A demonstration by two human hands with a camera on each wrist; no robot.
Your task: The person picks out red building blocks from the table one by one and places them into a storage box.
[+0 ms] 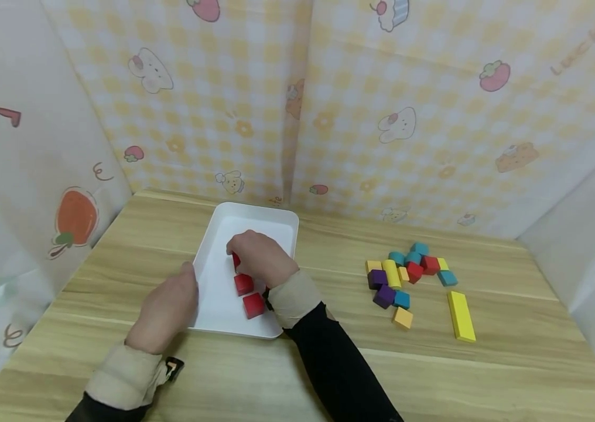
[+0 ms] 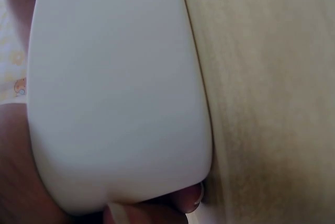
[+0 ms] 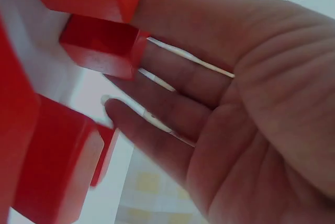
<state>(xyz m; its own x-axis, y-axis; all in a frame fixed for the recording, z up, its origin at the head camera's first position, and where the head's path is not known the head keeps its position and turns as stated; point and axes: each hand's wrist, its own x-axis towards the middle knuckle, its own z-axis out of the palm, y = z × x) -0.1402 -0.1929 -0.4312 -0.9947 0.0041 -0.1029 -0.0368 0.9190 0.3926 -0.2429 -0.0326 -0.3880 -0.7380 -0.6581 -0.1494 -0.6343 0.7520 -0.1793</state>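
Note:
A white tray (image 1: 213,305) lies on the table, and my left hand (image 1: 168,308) grips its left wall. In the left wrist view, fingertips (image 2: 188,198) touch the tray's wall (image 2: 120,88) at its lower edge. My right hand (image 1: 260,257) is inside the tray, pinching a red block (image 3: 102,51) between thumb and fingers; the hand mostly hides this block in the head view. Nearer to me in the tray sit a red block (image 1: 243,285) and another red block (image 1: 253,305), in a rough row. More red blocks show close up in the right wrist view.
Right of the tray is a loose group of blocks: purple (image 1: 384,296), teal (image 1: 420,249), red (image 1: 430,265), and a yellow cylinder (image 1: 391,274). A long yellow block (image 1: 461,316) lies apart from them. Patterned cloth (image 1: 350,117) hangs behind the table.

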